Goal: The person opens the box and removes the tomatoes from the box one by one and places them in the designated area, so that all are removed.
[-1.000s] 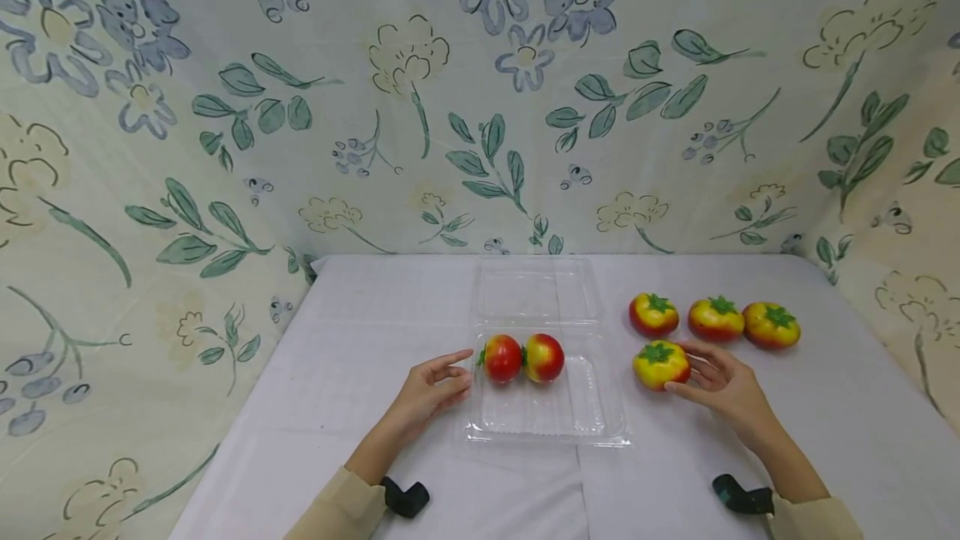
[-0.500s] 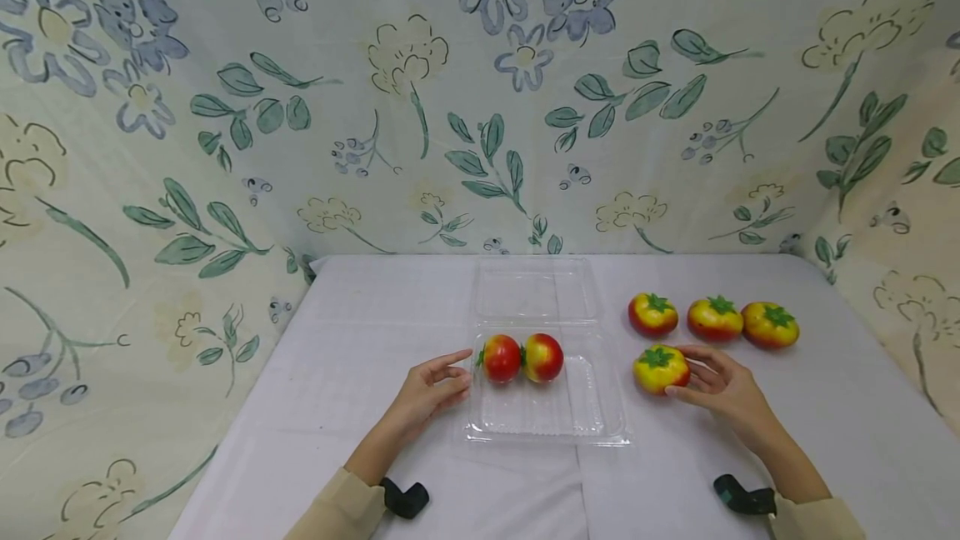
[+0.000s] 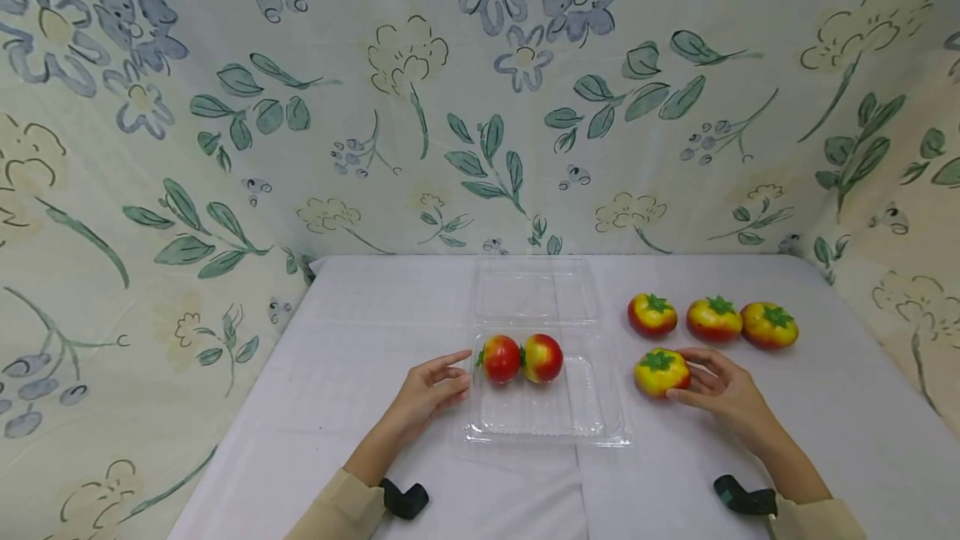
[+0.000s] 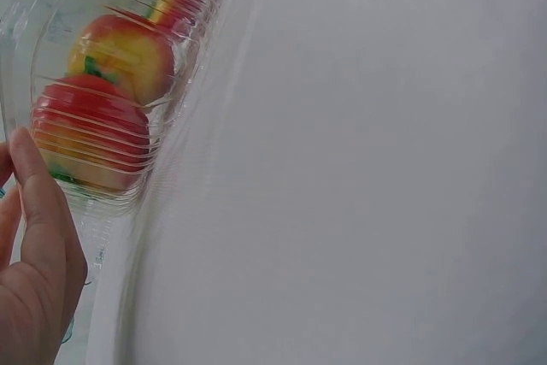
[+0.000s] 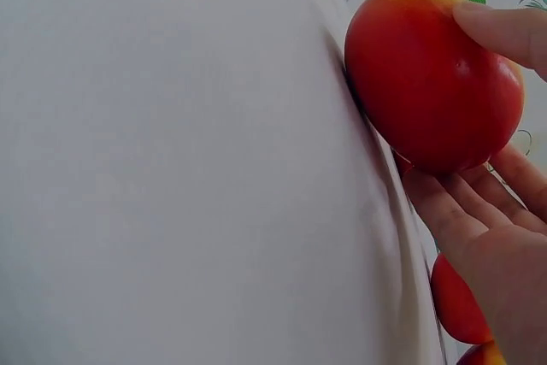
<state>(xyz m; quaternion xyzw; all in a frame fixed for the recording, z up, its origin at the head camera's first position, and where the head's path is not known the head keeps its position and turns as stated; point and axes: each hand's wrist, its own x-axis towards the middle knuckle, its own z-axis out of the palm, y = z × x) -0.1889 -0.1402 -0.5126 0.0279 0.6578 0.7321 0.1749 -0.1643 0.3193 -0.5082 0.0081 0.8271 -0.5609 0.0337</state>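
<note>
At the left edge of a clear plastic clamshell container [image 3: 600,432], my left hand [image 3: 427,394] pinches the rim lightly between thumb and fingers. Two shiny red-and-yellow fruits lie on their sides in its back left part: a mostly red fruit [image 3: 501,359] and a yellower fruit [image 3: 542,358]. Right of the container, my right hand [image 3: 723,386] grips another red-and-yellow fruit [image 3: 660,372], its green leafy top upward. In the right wrist view the thumb is on the upper side of this fruit [image 5: 427,83], with the other fingers beneath and behind it.
Behind my right hand, three similar fruits stand in a row: a left one [image 3: 652,315], a middle one [image 3: 715,320] and a right one [image 3: 770,326]. The container's lid [image 3: 536,290] lies folded back. A floral curtain [image 3: 480,190] backs the white table [image 3: 360,315].
My right hand has drawn its fruit slightly toward the near side of the table. The left hand and the container have stayed put.
</note>
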